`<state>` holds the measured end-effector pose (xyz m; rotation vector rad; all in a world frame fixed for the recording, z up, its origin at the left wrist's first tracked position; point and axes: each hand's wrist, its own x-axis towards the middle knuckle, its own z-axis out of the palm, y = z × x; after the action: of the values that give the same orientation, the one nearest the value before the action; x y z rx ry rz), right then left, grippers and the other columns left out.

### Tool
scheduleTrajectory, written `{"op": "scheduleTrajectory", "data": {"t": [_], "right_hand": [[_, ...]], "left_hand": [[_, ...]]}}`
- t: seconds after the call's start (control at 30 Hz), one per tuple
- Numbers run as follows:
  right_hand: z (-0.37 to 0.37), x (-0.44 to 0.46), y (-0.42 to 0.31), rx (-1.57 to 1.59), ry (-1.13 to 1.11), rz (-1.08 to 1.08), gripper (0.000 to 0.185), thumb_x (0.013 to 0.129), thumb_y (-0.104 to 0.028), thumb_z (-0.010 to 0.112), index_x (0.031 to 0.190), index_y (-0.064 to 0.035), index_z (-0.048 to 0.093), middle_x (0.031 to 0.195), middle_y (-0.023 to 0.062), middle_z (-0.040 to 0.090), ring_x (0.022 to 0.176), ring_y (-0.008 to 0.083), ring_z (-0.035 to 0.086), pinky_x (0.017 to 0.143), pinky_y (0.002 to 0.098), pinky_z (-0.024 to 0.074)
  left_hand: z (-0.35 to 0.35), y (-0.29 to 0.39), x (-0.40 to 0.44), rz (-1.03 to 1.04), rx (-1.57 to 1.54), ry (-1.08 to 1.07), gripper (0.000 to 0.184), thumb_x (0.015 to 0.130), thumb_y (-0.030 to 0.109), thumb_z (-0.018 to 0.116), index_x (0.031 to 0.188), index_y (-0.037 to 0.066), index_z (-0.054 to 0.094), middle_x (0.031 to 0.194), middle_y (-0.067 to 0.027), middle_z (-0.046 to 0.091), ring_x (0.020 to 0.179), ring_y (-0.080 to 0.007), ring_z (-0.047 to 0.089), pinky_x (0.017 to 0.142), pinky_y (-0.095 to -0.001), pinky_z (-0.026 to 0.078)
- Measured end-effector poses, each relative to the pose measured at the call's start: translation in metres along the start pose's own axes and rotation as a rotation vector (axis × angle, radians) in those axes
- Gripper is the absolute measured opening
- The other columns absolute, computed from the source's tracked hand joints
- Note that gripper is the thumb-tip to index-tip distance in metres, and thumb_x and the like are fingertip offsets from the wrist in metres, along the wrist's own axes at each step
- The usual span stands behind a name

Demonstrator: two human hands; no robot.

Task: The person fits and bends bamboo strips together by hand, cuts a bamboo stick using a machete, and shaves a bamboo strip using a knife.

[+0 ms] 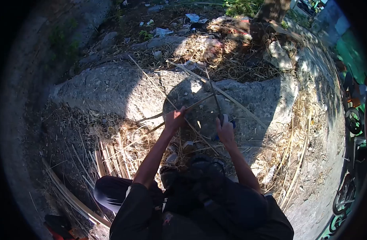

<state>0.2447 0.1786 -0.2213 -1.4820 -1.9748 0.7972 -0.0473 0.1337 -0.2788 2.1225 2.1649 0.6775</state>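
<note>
My left hand (174,119) is closed around a thin bamboo strip (200,101), which slants up to the right toward the blade. In my right hand (225,131) is a long dark knife (216,98), its blade pointing up and away from me. Something blue shows beside the right fingers; what it is I cannot tell. A pale, narrow strip (152,83) passes at my left hand; whether the fingers hold it too is unclear. Another long strip (241,107) lies slantwise across the stone ledge (107,88), crossing the knife's line.
Split bamboo pieces (111,160) lie to the left, with a curved length (71,198) nearer me. Shavings (285,148) cover the ground on the right. Beyond the ledge are litter (162,32) and a tree trunk (273,10). Wheels (353,120) stand at the far right.
</note>
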Motion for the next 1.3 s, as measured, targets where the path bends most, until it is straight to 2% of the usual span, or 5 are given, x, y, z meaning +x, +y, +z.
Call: {"op": "scheduleTrajectory", "data": {"t": [0.67,0.87,0.93,1.17,1.3], "right_hand": [[-0.018,0.006,-0.006,0.081,-0.001,0.009,0.045,0.105,-0.037,0.06,0.128,0.001,0.055,0.075,0.0273,0.069,0.07,0.0486,0.07,0.059,0.0522,0.0544],[0.001,-0.012,0.018,-0.094,0.058,0.045,0.033,0.105,-0.031,0.063,0.112,0.0004,0.056,0.075,0.0198,0.069,0.064,0.0391,0.069,0.056,0.0459,0.0506],[-0.009,-0.005,0.008,0.226,0.072,-0.002,0.035,0.107,-0.035,0.061,0.111,-0.0009,0.057,0.069,0.0123,0.066,0.054,0.027,0.066,0.049,0.0412,0.0483],[-0.064,0.0,-0.073,1.284,-0.359,0.381,0.025,0.11,-0.034,0.055,0.109,-0.0093,0.058,0.062,-0.0025,0.051,0.044,0.0107,0.048,0.043,0.0275,0.0378],[-0.052,-0.003,-0.108,0.3,0.101,-0.201,0.027,0.112,-0.034,0.052,0.1,-0.01,0.055,0.063,-0.0027,0.048,0.045,0.0093,0.047,0.043,0.0265,0.0384]], "left_hand": [[-0.039,0.03,0.018,-0.067,-0.152,0.048,0.026,0.11,0.033,0.043,0.105,0.012,0.058,0.091,-0.0158,0.074,0.074,-0.0385,0.071,0.06,-0.0498,0.052],[-0.025,0.022,0.009,-0.663,-0.514,-0.355,0.022,0.106,0.033,0.051,0.111,0.013,0.059,0.08,-0.0204,0.069,0.071,-0.0438,0.069,0.062,-0.0555,0.052],[-0.075,0.026,0.038,-0.157,-0.098,-0.255,0.035,0.107,0.043,0.05,0.107,0.014,0.067,0.074,-0.0232,0.066,0.073,-0.0466,0.067,0.063,-0.0556,0.047],[-0.239,0.052,0.085,0.065,0.212,-0.296,0.023,0.105,0.033,0.055,0.11,0.014,0.067,0.075,-0.0182,0.072,0.069,-0.0399,0.073,0.062,-0.0544,0.056],[-0.27,0.065,0.056,0.039,0.29,-0.166,0.021,0.106,0.029,0.054,0.102,0.01,0.064,0.067,-0.0152,0.069,0.063,-0.0375,0.072,0.056,-0.0523,0.054]]}}
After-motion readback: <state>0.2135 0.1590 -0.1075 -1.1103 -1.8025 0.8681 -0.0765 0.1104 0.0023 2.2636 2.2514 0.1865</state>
